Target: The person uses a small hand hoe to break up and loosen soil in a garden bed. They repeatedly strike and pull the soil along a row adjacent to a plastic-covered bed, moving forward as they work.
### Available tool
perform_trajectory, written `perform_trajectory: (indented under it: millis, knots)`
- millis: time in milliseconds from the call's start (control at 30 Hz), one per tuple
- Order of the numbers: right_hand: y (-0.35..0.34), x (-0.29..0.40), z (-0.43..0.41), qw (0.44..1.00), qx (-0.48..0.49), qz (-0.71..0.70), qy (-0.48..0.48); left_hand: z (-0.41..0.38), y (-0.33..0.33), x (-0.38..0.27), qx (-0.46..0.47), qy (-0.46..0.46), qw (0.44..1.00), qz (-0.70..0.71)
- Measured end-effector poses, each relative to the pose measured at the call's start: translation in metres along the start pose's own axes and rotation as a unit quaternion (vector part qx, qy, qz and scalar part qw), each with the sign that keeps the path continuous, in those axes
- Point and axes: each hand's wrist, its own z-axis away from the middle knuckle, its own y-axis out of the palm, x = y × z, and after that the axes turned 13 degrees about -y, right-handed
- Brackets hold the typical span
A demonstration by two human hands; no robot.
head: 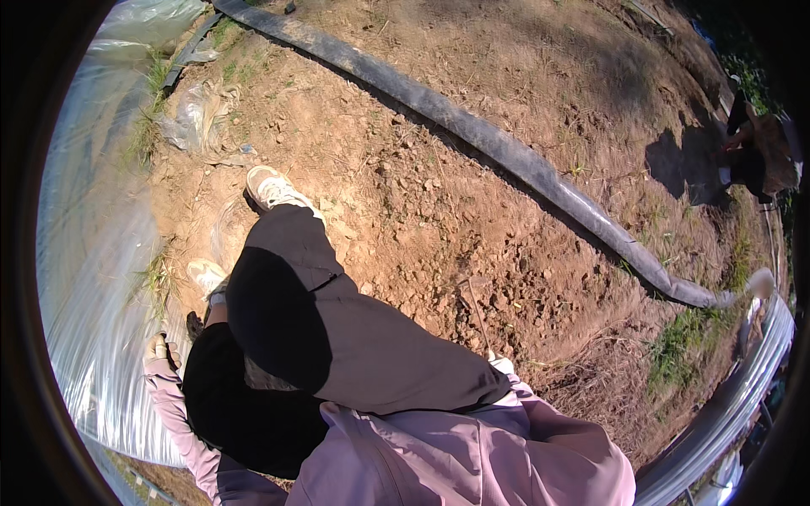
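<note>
A small long-necked hand hoe reaches down to loose, cloddy soil; my right hand, pale and apparently gloved, is closed around its near end, partly hidden by my dark trouser leg. At the left, my left hand, in a pale glove, is beside the clear plastic sheeting, its fingers curled near a dark patch. Whether that patch is an object or shadow is unclear. My two pale shoes rest on the soil between the sheeting and the broken clods.
A flattened dark hose runs diagonally across the ground. Crumpled plastic film lies at upper left. Another person is low at the far right, casting a shadow. Plastic sheeting over a frame curves along the lower right, near grass and dry straw.
</note>
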Motion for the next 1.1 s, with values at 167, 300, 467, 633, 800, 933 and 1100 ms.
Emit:
perform_trajectory:
  millis: [167,300,467,633,800,933,1100]
  knots:
    - [-0.026,0.096,-0.047,0.988,0.097,0.045,-0.110,-0.001,0.000,0.012,-0.008,-0.014,1.000,-0.013]
    - [-0.036,0.164,-0.142,0.944,0.122,0.091,-0.294,0.001,0.026,0.010,-0.001,-0.005,1.000,-0.030]
    - [-0.092,0.080,-0.146,0.917,0.159,0.307,-0.200,-0.006,0.021,0.007,-0.015,0.004,1.000,-0.015]
    - [-0.092,0.069,-0.098,0.958,0.088,0.247,-0.119,-0.024,-0.002,0.021,-0.018,-0.020,0.999,-0.037]
    - [-0.041,0.120,-0.114,0.902,0.109,0.308,-0.282,-0.039,0.016,0.024,0.016,-0.022,0.999,-0.023]
    - [0.010,0.192,-0.150,0.878,0.201,0.292,-0.321,-0.042,-0.011,0.027,-0.028,-0.013,1.000,-0.003]
    - [-0.070,0.089,-0.124,0.918,0.154,0.344,-0.121,-0.041,0.006,0.018,-0.012,-0.019,1.000,-0.020]
